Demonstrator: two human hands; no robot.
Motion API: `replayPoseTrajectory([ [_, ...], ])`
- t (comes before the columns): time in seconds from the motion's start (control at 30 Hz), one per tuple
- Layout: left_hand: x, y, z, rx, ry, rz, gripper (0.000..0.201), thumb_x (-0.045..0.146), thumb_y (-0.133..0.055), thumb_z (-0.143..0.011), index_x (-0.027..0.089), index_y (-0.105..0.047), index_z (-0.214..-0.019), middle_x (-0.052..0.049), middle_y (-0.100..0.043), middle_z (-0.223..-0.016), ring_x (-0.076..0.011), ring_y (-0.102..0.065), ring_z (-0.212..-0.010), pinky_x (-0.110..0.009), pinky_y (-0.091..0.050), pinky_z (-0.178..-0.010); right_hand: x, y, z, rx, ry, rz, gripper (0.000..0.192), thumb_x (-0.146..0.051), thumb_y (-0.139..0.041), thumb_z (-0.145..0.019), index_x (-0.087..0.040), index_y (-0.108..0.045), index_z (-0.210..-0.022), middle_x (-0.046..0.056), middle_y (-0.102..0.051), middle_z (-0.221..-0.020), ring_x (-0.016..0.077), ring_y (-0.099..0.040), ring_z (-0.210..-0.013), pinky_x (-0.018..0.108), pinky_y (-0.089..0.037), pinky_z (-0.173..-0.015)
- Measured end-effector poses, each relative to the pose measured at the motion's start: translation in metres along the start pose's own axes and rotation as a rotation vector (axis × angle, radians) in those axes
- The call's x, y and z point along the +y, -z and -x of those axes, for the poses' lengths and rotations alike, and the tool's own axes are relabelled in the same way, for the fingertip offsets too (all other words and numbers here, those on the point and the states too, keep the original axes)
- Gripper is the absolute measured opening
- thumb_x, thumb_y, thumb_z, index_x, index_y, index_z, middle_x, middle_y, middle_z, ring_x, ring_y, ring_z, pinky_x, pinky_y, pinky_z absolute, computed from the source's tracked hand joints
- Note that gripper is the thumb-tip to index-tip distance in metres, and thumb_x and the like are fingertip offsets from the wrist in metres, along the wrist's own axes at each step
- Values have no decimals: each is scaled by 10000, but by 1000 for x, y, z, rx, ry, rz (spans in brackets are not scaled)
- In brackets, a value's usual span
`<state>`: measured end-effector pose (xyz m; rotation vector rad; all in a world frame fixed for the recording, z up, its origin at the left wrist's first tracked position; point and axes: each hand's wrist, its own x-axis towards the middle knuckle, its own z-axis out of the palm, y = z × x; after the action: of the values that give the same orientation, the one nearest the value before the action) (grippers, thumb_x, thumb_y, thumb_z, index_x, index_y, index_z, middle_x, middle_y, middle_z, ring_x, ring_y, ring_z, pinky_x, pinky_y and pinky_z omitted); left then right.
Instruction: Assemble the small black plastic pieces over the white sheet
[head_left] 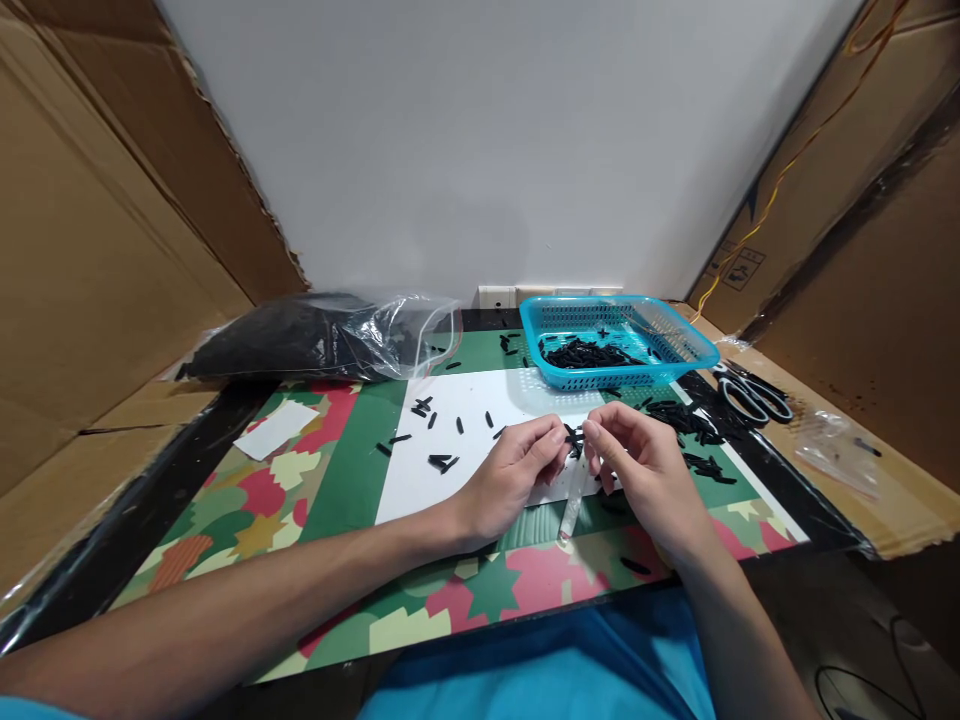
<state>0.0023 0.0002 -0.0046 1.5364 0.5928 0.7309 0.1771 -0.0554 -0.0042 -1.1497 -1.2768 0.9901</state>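
I face a plain, pale-grey wall [480,140], brown cardboard [90,220] flanking my black-edged table [150,510], dim floor [862,620] at lower right.

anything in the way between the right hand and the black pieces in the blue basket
Only the near wall of the blue basket visibly stands between the right hand and the black pieces inside; the top looks open, so reaching over should work.
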Motion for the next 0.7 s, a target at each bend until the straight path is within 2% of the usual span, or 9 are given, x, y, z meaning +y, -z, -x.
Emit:
replayPoseTrajectory([
  [0.23, -7, 0, 0, 19, 20, 115, 448, 561, -515, -1009, 200, -472, -748, 27, -446, -681, -122, -398, -629, -273, -331, -603, -3, 2, 0, -22, -15, -50, 331, -518, -675, -963, -194, -652, -900, 0, -574, -694, 132, -490, -585, 238, -409, -490],
  [0.5, -6, 0, 0, 12, -30, 66, 435, 523, -477, -1039, 197, -469, -751, 29, -458, -687, -118, -415, -636, -277, -349, -626, -4, 1, 0, -69, -35, -11, 329, -488, -681, -964, -183, -670, -841, 2, -588, -708, 121, -493, -604, 230, -398, -516],
  [0.7, -1, -1, 1, 20, -11, 29, 438, 535, -471, -1034, 198, -475, -753, 24, -470, -695, -122, -430, -637, -278, -348, -620, -4, 1, 1, -62, -43, -14, 351, -521, -674, -958, -186, -687, -857, 0, -584, -701, 123, -483, -581, 239, -401, -503],
])
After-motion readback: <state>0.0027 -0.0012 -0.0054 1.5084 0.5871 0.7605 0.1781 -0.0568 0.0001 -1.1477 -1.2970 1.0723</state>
